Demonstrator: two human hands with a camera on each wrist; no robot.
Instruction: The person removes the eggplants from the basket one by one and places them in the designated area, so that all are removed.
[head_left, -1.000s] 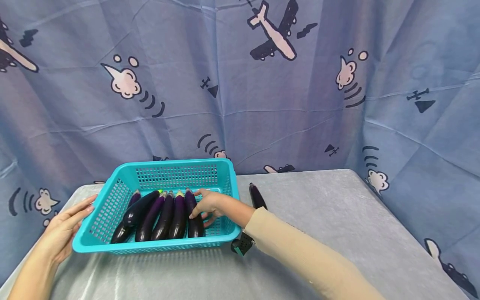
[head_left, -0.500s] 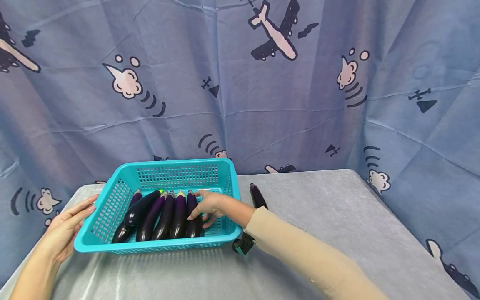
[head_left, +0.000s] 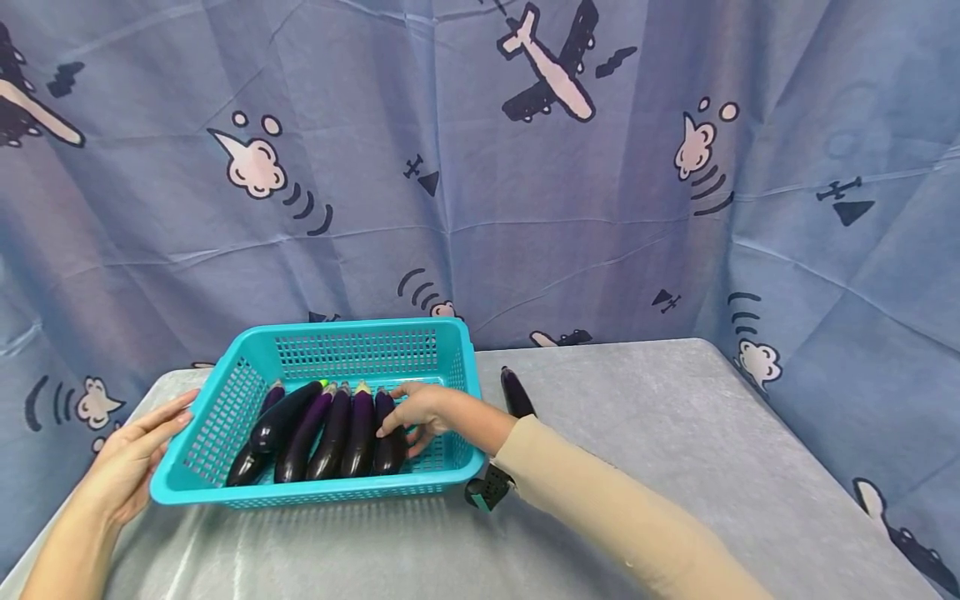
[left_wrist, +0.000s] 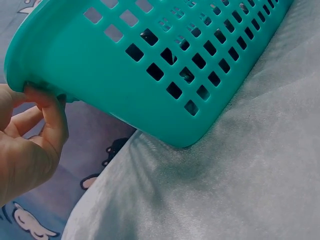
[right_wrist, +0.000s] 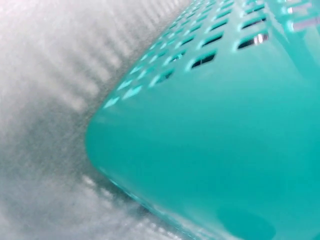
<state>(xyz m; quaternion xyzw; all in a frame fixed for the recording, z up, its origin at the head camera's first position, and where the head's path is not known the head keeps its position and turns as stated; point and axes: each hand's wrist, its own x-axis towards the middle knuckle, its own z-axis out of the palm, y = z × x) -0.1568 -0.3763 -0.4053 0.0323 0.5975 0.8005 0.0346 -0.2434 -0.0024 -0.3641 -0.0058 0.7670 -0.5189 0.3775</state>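
Note:
A turquoise plastic basket [head_left: 315, 493] with slotted walls stands on the table, several dark purple eggplants [head_left: 330, 433] lying side by side in it. One eggplant [head_left: 281, 423] lies slanted on top of others at the left. My right hand [head_left: 420, 414] reaches over the basket's right wall and grips the rightmost eggplant [head_left: 388, 450], thumb on its left side, fingers on its right. At the left end, my left hand [head_left: 131, 458] holds the rim; the left wrist view shows its fingers [left_wrist: 52, 117] curled beneath it. Only the basket's outer wall [right_wrist: 200, 135] fills the right wrist view.
Another eggplant [head_left: 516, 393] lies on the grey-covered table [head_left: 637, 408] to the right of the basket, partly hidden by my right sleeve [head_left: 592, 500]. A blue curtain [head_left: 360, 208] with airplane prints hangs behind and beside the table.
The rightmost eggplant has shifted slightly towards me inside the basket, with my right hand still on it. The left hand and the basket stay in place.

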